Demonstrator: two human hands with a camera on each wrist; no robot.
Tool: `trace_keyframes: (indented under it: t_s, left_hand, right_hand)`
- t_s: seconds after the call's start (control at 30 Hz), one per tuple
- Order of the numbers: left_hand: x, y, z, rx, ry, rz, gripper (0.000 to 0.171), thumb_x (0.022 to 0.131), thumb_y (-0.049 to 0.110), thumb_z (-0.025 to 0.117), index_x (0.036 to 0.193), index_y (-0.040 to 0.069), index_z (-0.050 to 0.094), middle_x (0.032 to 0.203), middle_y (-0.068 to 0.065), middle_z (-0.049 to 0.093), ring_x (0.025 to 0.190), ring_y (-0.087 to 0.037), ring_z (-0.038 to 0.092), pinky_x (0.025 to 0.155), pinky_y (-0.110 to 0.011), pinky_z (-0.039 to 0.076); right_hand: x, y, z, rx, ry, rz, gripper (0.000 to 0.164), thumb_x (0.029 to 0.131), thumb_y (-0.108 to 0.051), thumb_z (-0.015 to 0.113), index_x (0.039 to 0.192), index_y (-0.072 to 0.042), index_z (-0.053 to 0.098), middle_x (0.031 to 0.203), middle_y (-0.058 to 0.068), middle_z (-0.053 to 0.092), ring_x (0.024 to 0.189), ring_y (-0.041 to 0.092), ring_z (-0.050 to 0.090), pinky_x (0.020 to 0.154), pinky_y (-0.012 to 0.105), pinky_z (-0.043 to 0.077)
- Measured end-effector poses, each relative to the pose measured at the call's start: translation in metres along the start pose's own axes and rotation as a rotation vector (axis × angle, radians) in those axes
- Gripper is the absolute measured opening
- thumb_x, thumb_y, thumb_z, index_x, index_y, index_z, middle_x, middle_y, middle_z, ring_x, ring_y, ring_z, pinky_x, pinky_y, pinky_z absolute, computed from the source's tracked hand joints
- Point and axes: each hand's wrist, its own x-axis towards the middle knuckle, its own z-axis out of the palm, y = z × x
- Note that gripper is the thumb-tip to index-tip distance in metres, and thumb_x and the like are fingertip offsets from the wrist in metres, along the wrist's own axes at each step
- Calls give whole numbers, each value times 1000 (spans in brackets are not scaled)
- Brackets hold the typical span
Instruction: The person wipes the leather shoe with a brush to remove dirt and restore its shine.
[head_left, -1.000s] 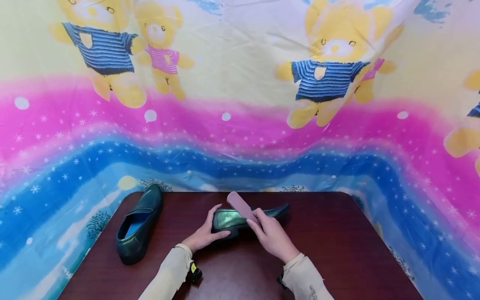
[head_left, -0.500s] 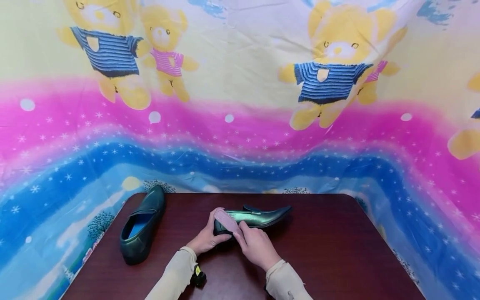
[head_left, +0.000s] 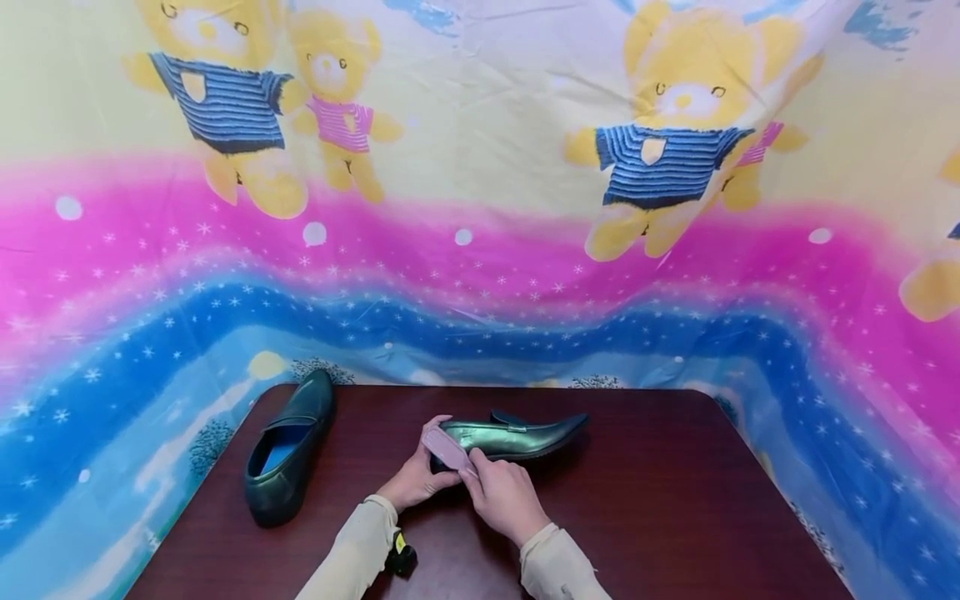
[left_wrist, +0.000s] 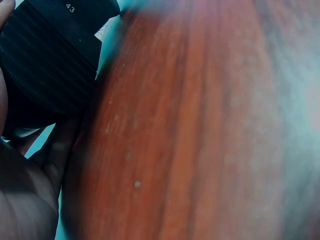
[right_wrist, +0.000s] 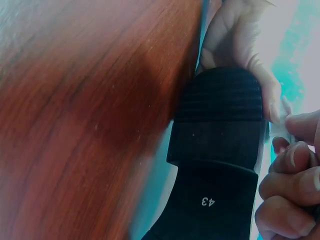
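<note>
A dark green, shiny loafer (head_left: 525, 437) is in the middle of the table, its toe pointing right. My left hand (head_left: 408, 482) grips it round the heel, thumb on the near side. In the right wrist view the ridged black heel and sole (right_wrist: 215, 145) are seen, marked 43. With my right hand (head_left: 508, 498) I pinch one end of a flat pink strip with rounded ends (head_left: 446, 448), which lies across the heel part of the loafer. What the strip's underside looks like is hidden. The left wrist view shows the sole (left_wrist: 45, 60) beside my palm.
A matching loafer (head_left: 288, 450) with a blue insole stands upright at the table's left, toe away from me. The dark red wooden table (head_left: 675, 500) ends at the back against a hanging cloth (head_left: 480, 325) printed with bears.
My right hand has moved left and slightly down, carrying the pink strip from above the loafer's middle to its heel. The left hand keeps its hold.
</note>
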Motion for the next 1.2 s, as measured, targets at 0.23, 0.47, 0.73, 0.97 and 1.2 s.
trace_keyframes:
  t_s: [0.23, 0.47, 0.73, 0.97, 1.2]
  left_hand:
    - [2, -2, 0, -34, -12, 50, 102, 85, 33, 87, 160, 31, 18, 154, -9, 41, 136, -24, 46, 112, -32, 38]
    - [2, -1, 0, 26, 24, -35, 100, 85, 26, 87, 159, 32, 21, 148, -9, 49, 135, -25, 49, 115, -49, 35]
    - [1, 1, -2, 29, 27, -73, 104, 87, 29, 86, 162, 24, 14, 148, -13, 49, 120, -23, 59, 105, -38, 45]
    - [-1, 7, 2, 42, 73, -71, 97, 85, 22, 86, 158, 28, 22, 145, -14, 51, 120, -27, 58, 105, -45, 44]
    - [-8, 27, 3, 7, 78, -70, 96, 85, 20, 85, 159, 21, 24, 143, -19, 50, 114, -31, 60, 102, -47, 45]
  right_hand:
    - [1, -4, 3, -18, 37, -1, 18, 101, -27, 66, 90, -19, 54, 58, -9, 42, 49, 9, 45, 47, 27, 33]
    - [1, 1, 6, -50, 55, 39, 19, 101, -29, 66, 90, -20, 54, 56, -9, 41, 48, 13, 46, 47, 28, 33]
    - [0, 14, -3, -75, 65, 91, 15, 101, -31, 67, 95, -20, 59, 56, -7, 43, 51, 17, 52, 49, 30, 37]
    - [-6, 33, -16, -87, 131, 146, 18, 99, -29, 70, 92, -17, 58, 58, 0, 50, 51, 24, 56, 47, 36, 40]
    - [-13, 40, -26, -90, 140, 221, 17, 100, -29, 70, 97, -14, 60, 61, 4, 56, 53, 25, 58, 48, 38, 43]
